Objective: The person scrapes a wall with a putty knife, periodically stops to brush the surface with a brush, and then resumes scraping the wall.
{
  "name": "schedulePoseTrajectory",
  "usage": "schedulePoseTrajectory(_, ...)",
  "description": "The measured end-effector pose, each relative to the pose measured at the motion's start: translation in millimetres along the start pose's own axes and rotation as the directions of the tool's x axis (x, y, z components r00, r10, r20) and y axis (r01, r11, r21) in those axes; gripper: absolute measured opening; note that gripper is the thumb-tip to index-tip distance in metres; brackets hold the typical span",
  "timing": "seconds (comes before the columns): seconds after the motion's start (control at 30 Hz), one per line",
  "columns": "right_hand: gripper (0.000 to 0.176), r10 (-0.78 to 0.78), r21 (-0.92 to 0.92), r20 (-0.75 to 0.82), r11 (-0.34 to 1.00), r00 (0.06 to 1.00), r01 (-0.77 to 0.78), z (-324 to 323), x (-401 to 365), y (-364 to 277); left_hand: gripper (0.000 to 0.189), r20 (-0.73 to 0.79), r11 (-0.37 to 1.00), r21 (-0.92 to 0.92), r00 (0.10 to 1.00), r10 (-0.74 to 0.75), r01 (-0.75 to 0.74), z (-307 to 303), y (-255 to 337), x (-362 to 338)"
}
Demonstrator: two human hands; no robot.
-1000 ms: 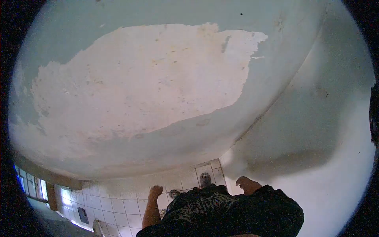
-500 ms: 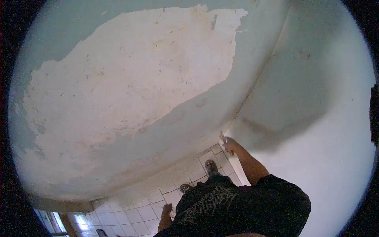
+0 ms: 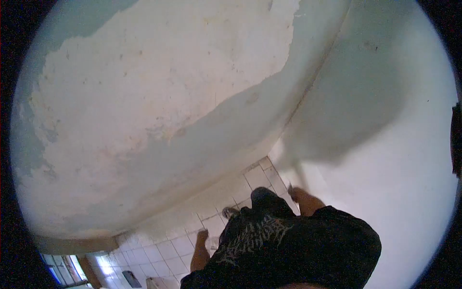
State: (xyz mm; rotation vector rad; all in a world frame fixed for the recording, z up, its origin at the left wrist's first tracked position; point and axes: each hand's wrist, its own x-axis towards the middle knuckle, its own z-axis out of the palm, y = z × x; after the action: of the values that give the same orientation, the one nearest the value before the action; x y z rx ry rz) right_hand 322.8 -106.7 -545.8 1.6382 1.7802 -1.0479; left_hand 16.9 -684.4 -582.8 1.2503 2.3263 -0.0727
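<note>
My right hand [image 3: 298,195] is low by the white wall on the right, its fingers closed round a small thin tool [image 3: 290,187]. Only the tip of the tool shows past the fingers, and its kind is too small to make out. My left hand [image 3: 203,235] hangs at my other side over the tiled floor, fingers curled in; the palm is hidden. Ahead stands a green painted wall [image 3: 207,135] with a large bare, whitish patch [image 3: 168,62] with ragged edges.
White floor tiles [image 3: 183,244] run along the foot of the wall to a corner. One shoe [image 3: 230,212] shows beside my dark shirt [image 3: 298,245]. A dark flat object [image 3: 131,279] lies on the floor at the lower left, near a window [image 3: 62,269].
My right hand has come down and back from the corner with the tool. One knee has risen and hides a foot. My left hand is slightly higher, and the view has tipped down.
</note>
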Motion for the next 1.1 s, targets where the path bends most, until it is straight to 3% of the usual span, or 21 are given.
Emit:
schedulePoseTrajectory(0.03,0.022,-0.567,-0.11,-0.098,0.823,0.818,0.558,34.3,68.0,62.6,0.038,-0.027,1.0,0.009,1.0,0.006,-0.006,-9.0,3.7,-1.1)
schedulePoseTrajectory(0.07,0.023,-0.934,-0.271,-0.118,0.357,0.338,0.894,88.1,111.2,135.9,0.036,-0.037,0.998,-0.058,0.999,-0.011,0.009,-8.2,3.6,-0.3)
schedulePoseTrajectory(0.1,0.023,-0.936,-0.288,-0.142,0.349,0.321,0.892,30.8,51.8,169.9,0.034,-0.041,0.992,-0.127,0.999,-0.024,0.019,-12.4,5.6,0.2)
schedulePoseTrajectory(0.13,0.025,-0.884,0.168,0.296,0.421,0.362,0.891,-7.9,-62.6,70.9,0.033,-0.04,0.98,-0.198,0.999,-0.033,0.024,-11.6,5.8,1.9)
schedulePoseTrajectory(0.2,0.024,-0.965,-0.333,0.203,0.091,0.166,0.938,-31.4,-124.2,39.1,0.03,-0.016,0.939,-0.341,0.999,-0.043,0.035,-11.0,7.0,6.8)
schedulePoseTrajectory(0.23,0.025,-0.891,0.174,0.041,0.452,0.452,0.875,-16.0,-102.8,55.0,0.029,0.004,0.91,-0.411,0.999,-0.047,0.045,-13.6,9.0,9.4)
schedulePoseTrajectory(0.27,0.026,-0.695,0.663,0.051,0.56,0.717,0.496,2.6,-76.2,74.3,0.028,0.028,0.877,-0.477,0.998,-0.052,0.059,-16.9,11.5,12.5)
schedulePoseTrajectory(0.3,0.029,-0.293,0.754,0.441,0.633,0.848,-0.174,-59.0,-181.0,-6.4,0.027,0.057,0.838,-0.541,0.997,-0.058,0.079,-17.6,13.1,16.3)
schedulePoseTrajectory(0.33,0.029,-0.294,0.756,0.438,0.631,0.85,-0.171,-57.8,-167.7,-0.9,0.027,0.089,0.793,-0.601,0.994,-0.065,0.105,-16.9,14.2,20.7)
schedulePoseTrajectory(0.4,0.035,-0.594,0.866,0.176,0.472,0.785,0.164,-52.3,-141.7,2.9,0.026,0.154,0.69,-0.704,0.985,-0.082,0.168,-18.1,18.2,30.4)
schedulePoseTrajectory(0.43,0.038,-0.378,0.809,0.215,0.585,0.901,0.053,-55.2,-134.3,-14.2,0.026,0.183,0.632,-0.75,0.979,-0.089,0.198,-16.8,19.5,36.3)
schedulePoseTrajectory(0.47,0.038,-0.388,0.809,0.216,0.584,0.896,0.058,-53.5,-102.9,-15.5,0.027,0.213,0.57,-0.789,0.972,-0.097,0.229,-21.4,23.7,42.0)
schedulePoseTrajectory(0.53,0.042,-0.334,0.742,0.376,0.667,0.864,-0.065,-28.4,-13.2,4.4,0.023,-0.014,0.812,-0.579,0.997,0.074,-0.068,-34.8,30.4,94.9)
schedulePoseTrajectory(0.57,0.04,-0.076,0.356,0.179,0.934,0.981,0.008,-55.7,-62.3,-51.1,0.023,-0.041,0.813,-0.578,0.997,0.061,-0.073,-57.1,46.7,114.4)
schedulePoseTrajectory(0.6,0.037,-0.524,0.731,0.22,0.647,0.823,0.216,-65.8,-52.1,-33.0,0.022,0.047,0.967,0.091,0.971,0.235,-0.238,-110.7,64.5,128.8)
schedulePoseTrajectory(0.67,0.035,-0.593,0.627,0.188,0.686,0.783,0.369,-77.4,-30.3,-66.6,0.024,-0.014,0.981,0.062,0.982,0.186,-0.185,-155.9,97.7,155.8)
schedulePoseTrajectory(0.77,0.027,-0.779,0.267,0.092,0.62,0.621,0.738,-80.5,1.7,-137.1,0.029,-0.363,0.917,-0.175,0.889,0.279,-0.359,-225.7,146.6,185.1)
schedulePoseTrajectory(0.8,0.027,-0.791,0.254,0.122,0.608,0.599,0.752,-81.0,-1.4,-154.9,0.031,-0.392,0.911,-0.2,0.881,0.264,-0.362,-234.5,160.2,199.5)
schedulePoseTrajectory(0.87,0.016,-0.666,0.813,0.202,0.522,0.718,0.256,-100.8,-57.3,-202.8,0.036,-0.36,0.76,-0.617,0.932,-0.042,-0.204,-312.0,212.5,202.8)
schedulePoseTrajectory(0.93,0.02,-0.73,0.565,0.311,0.657,0.609,0.499,-158.0,-157.1,-259.5,0.041,-0.3,0.631,-0.767,0.934,-0.194,-0.115,-412.2,267.9,183.0)
schedulePoseTrajectory(1.1,0.027,-0.811,0.742,0.437,0.57,0.389,0.353,-187.2,-197.3,-300.0,0.039,-0.438,0.594,-0.787,0.829,-0.349,-0.166,-477.9,316.1,190.3)
